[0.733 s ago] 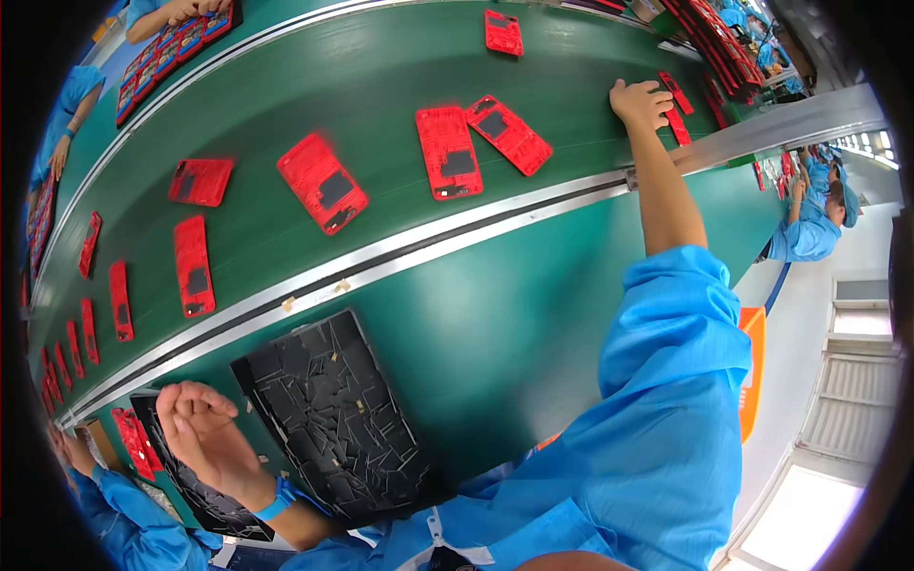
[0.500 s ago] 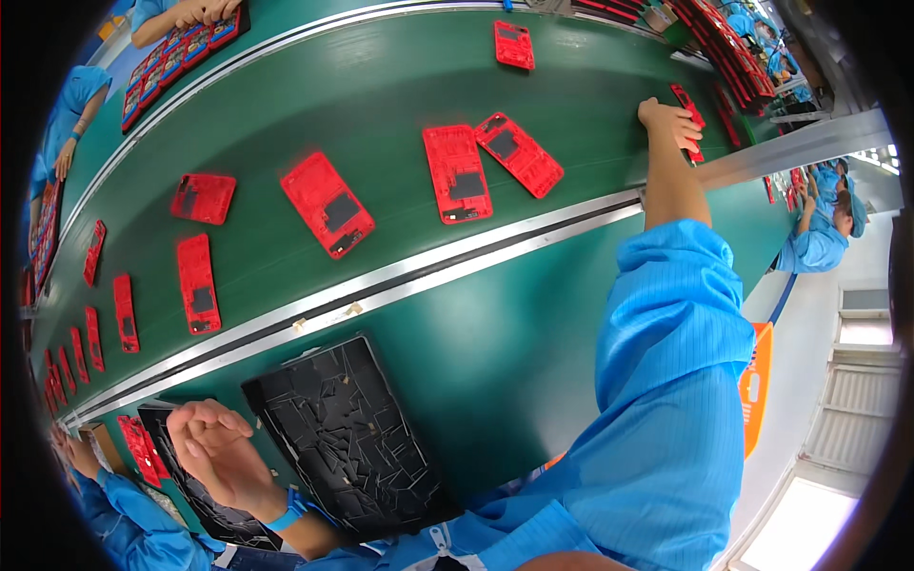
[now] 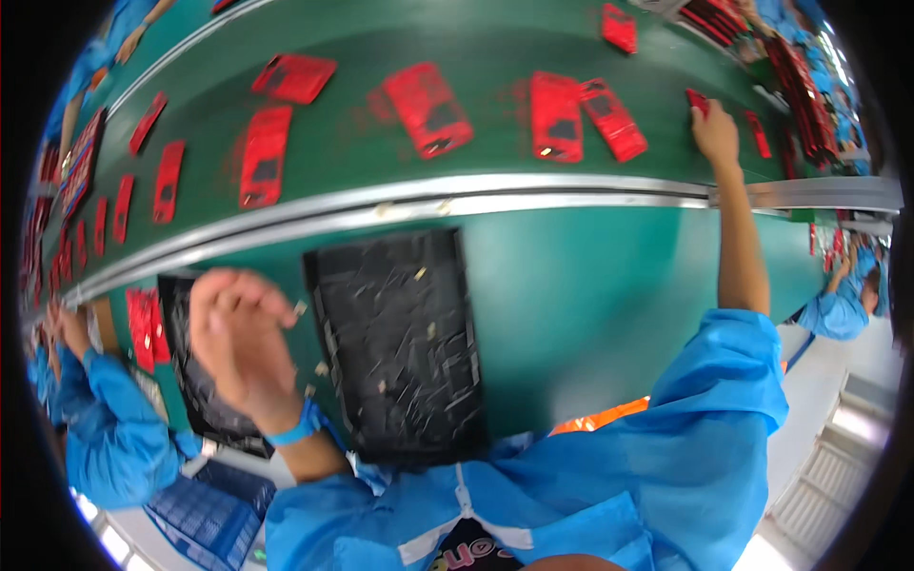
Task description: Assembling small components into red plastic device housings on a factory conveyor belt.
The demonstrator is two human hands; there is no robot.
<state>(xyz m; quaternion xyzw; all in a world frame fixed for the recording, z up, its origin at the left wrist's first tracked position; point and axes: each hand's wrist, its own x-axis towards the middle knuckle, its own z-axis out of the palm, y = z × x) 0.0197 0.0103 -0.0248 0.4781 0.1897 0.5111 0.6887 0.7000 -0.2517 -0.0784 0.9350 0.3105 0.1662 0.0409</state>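
At the far right of the green conveyor belt, my right hand point(image 3: 716, 138) is closed on the near end of a red phone housing point(image 3: 698, 98). My left hand point(image 3: 243, 343) is raised over the near table with its palm up, fingers loosely bent and nothing visible in it. Beside it lies a black tray point(image 3: 395, 343) full of thin black pieces, with small pale bits on top. A second black tray point(image 3: 205, 381) sits partly behind my left hand. Several red phone housings are spread along the belt, such as one point(image 3: 557, 116) with another point(image 3: 614, 119) touching it.
A metal rail point(image 3: 533, 190) divides the belt from my table. Stacked red housings point(image 3: 800, 105) stand at the far right. At the left, a co-worker in blue point(image 3: 114, 419) sits near some red pieces point(image 3: 148, 328) and a blue crate point(image 3: 209, 509). Something orange point(image 3: 605, 416) shows at the table's near edge.
My view has turned right, so the trays and belt appear shifted. My right hand has taken hold of a red phone housing. My left hand stays raised beside the tray.
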